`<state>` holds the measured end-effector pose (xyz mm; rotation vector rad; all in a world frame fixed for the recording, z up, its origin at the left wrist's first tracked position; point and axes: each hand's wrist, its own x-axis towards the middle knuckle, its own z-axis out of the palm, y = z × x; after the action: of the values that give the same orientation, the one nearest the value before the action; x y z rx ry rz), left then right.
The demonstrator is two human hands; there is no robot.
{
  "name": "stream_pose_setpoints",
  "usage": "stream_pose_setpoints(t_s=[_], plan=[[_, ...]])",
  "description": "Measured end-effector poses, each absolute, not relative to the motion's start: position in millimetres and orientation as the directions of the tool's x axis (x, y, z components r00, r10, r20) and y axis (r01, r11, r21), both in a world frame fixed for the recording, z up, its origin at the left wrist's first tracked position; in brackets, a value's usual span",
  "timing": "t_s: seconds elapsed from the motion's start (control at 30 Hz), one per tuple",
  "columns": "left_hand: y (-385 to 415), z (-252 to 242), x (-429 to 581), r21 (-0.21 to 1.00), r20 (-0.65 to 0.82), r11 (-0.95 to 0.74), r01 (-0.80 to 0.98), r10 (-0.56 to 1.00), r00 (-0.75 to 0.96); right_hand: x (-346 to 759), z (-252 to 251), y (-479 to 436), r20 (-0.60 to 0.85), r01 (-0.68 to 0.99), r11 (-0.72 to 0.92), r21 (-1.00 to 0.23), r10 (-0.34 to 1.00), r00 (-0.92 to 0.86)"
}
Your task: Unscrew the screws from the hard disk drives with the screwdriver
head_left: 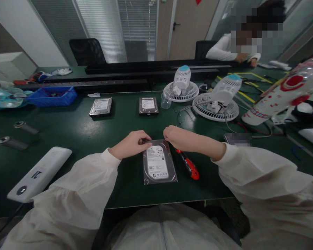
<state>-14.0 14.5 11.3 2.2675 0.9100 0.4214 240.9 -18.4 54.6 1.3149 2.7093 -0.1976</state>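
Note:
A hard disk drive [156, 163] lies label up in front of me on the green table. My left hand [132, 143] grips its far left corner, thumb on the top face and fingers curled behind the edge. At the far right corner, my right hand [174, 134] is closed with its fingertips pinched together; what they hold, if anything, is hidden. A red and black screwdriver [190, 166] rests just right of the drive, its front end covered by my right hand. Farther back lie two more hard drives, one at left [101, 106] and one at centre [148, 105].
Two white fan heads [181, 86] [219, 99] and a clear cup [166, 100] stand behind, near scattered screws. At left are a blue tray [53, 96], two metal cylinders [13, 143] and a white power bank [39, 175]. A phone [237, 139] lies right; another person [224, 48] sits opposite.

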Motion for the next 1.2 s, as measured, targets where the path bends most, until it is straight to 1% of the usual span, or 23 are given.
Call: stream_pose_setpoints(t_s=[0.23,0.37,0.53,0.63,0.73,0.87,0.93,1.0,1.07,1.1,1.2], plan=[[14,12,-14,0.677,0.037,-0.536,0.504,0.708,0.705,245,58,-25,-0.147,0.686,0.726,0.051,0.685,-0.714],[13,15,-13,0.681,0.033,-0.534,0.501,0.706,0.708,250,55,-21,-0.136,0.621,0.779,0.089,0.627,-0.767],[12,16,-13,0.674,0.027,-0.538,0.507,0.703,0.711,260,47,-13,-0.127,0.581,0.811,0.070,0.585,-0.801],[12,16,-13,0.671,0.025,-0.536,0.512,0.706,0.708,263,50,-11,-0.128,0.609,0.793,0.021,0.606,-0.785],[14,20,-12,0.656,0.017,-0.547,0.520,0.700,0.714,264,64,-15,-0.110,0.709,0.705,-0.010,0.704,-0.702],[18,31,-8,0.600,-0.021,-0.586,0.544,0.669,0.743,270,88,-38,-0.106,0.842,0.540,-0.001,0.837,-0.537],[20,36,-6,0.570,-0.027,-0.609,0.552,0.658,0.753,274,94,-60,-0.132,0.886,0.463,0.023,0.880,-0.457],[20,38,-6,0.549,-0.029,-0.627,0.554,0.648,0.761,276,92,-86,-0.168,0.942,0.322,0.094,0.938,-0.304],[18,38,-7,0.536,-0.032,-0.635,0.557,0.644,0.765,275,85,-110,-0.210,0.963,0.242,0.117,0.954,-0.214],[16,38,-8,0.529,-0.028,-0.636,0.562,0.649,0.760,274,80,-120,-0.237,0.971,0.228,0.075,0.950,-0.205],[8,40,-11,0.499,0.017,-0.632,0.593,0.692,0.722,266,63,-138,-0.311,0.992,0.087,-0.091,0.944,-0.112]])
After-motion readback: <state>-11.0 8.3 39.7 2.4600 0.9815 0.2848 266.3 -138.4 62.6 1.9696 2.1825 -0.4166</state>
